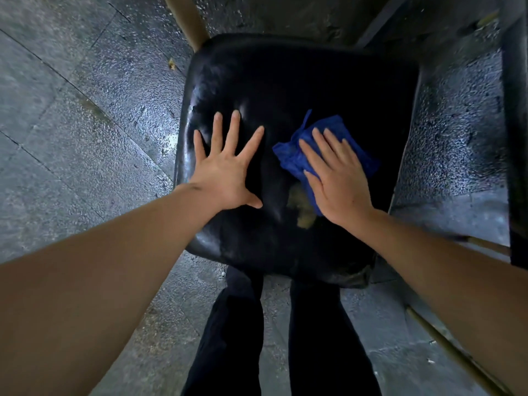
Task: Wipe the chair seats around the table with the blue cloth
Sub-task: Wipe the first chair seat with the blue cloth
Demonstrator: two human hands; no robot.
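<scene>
On the seat: one black chair seat (285,90) fills the middle of the view, glossy and dark, with the person standing at its near edge.
Left hand: the left hand (225,170) lies flat on the left half of the seat, fingers spread wide, holding nothing; it looks to be bracing the chair.
Right hand: the right hand (337,178) presses flat on the blue cloth (297,158), fingers laid over it rather than curled around it.
Cloth position: bunched on the right half of the seat, its folds sticking out past the fingertips toward the far side and toward the seat's middle.
Worn patch: a tan, rough spot (301,207) shows just beside the right hand's thumb side, near the front of the seat; whether it is dirt or torn covering I cannot tell.
Doing it well: I would keep the palm weight even over the cloth, sweep in overlapping passes from far edge to near edge, and shift the bracing hand so the left half gets covered too.
Caution: a loose fold may drag, so regathering the cloth seems wise.
Floor: wet-looking grey paving (85,138) around the chair.
Count: one seat in view, one cloth, two hands, one worn patch.
</scene>
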